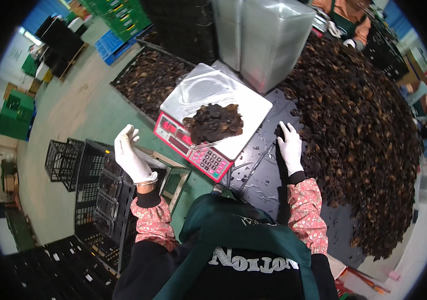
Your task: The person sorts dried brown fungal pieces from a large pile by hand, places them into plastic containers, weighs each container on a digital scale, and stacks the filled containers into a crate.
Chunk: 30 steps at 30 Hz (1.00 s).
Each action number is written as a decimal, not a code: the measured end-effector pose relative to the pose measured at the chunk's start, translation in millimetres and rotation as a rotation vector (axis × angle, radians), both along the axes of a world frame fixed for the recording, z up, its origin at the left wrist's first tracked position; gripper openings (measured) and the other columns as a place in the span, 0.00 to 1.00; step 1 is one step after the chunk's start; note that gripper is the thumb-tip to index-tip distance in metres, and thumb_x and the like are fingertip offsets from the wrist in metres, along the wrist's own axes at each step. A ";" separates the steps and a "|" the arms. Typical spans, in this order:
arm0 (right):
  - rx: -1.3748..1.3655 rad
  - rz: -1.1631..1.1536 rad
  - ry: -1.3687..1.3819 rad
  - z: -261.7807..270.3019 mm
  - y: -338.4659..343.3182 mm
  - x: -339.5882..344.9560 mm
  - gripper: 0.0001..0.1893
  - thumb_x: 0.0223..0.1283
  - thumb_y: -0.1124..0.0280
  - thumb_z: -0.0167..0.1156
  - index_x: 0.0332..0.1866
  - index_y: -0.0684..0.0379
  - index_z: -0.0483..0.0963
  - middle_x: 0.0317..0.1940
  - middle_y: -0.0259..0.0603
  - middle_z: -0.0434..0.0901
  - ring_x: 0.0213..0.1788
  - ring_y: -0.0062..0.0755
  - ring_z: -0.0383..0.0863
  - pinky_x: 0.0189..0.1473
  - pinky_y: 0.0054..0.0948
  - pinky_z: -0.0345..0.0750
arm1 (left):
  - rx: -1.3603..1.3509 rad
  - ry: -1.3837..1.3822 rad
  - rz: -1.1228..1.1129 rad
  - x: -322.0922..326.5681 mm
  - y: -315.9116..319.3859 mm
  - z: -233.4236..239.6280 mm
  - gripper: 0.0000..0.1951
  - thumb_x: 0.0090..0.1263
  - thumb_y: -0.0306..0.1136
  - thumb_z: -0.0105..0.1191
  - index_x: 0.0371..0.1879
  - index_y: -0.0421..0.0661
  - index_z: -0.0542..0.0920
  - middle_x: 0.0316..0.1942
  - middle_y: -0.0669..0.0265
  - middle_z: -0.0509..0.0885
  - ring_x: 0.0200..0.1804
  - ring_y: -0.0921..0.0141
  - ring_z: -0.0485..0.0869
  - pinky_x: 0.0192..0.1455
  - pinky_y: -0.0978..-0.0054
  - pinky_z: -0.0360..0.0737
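On the steel pan (253, 105) of a red digital scale (198, 150) lies a clear plastic clamshell box (208, 84) with its lid folded open. A heap of dark wood ear mushrooms (217, 122) fills the box's near half. My left hand (132, 155), in a white glove, hovers left of the scale with its fingers bent and nothing visible in it. White-gloved too, my right hand (290, 148) is spread over the dark tabletop (253, 170), right of the scale. Its fingertips are beside the edge of a large mushroom pile (356, 138).
Tall stacks of clear plastic boxes (273, 45) stand behind the scale. A black crate (149, 80) of mushrooms lies behind left. Filled clamshells (106, 202) sit in a black crate (82, 210) at lower left. Across the pile, a person (348, 22) in gloves works.
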State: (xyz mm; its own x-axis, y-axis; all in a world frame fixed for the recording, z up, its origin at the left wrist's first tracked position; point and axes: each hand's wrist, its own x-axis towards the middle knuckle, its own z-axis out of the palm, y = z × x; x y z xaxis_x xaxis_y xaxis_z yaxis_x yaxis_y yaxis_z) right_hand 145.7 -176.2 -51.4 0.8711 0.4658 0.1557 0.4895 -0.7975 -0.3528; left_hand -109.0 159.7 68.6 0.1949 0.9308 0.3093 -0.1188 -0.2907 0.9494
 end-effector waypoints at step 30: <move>0.556 -0.421 0.413 18.0 -104.1 -156.1 0.11 0.67 0.64 0.60 0.46 0.58 0.82 0.40 0.43 0.85 0.43 0.39 0.85 0.49 0.31 0.79 | -0.228 0.519 -1.251 67.8 -221.1 -141.5 0.10 0.71 0.32 0.54 0.46 0.40 0.81 0.37 0.62 0.84 0.41 0.71 0.82 0.47 0.73 0.78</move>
State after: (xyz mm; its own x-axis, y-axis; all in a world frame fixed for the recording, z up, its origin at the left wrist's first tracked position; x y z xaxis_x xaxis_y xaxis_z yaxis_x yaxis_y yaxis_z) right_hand -10.4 -280.3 -33.5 0.9939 0.0351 -0.1048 -0.0693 -0.5408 -0.8383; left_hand -41.2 -61.4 -73.0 0.9792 0.0707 -0.1902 0.1959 -0.0866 0.9768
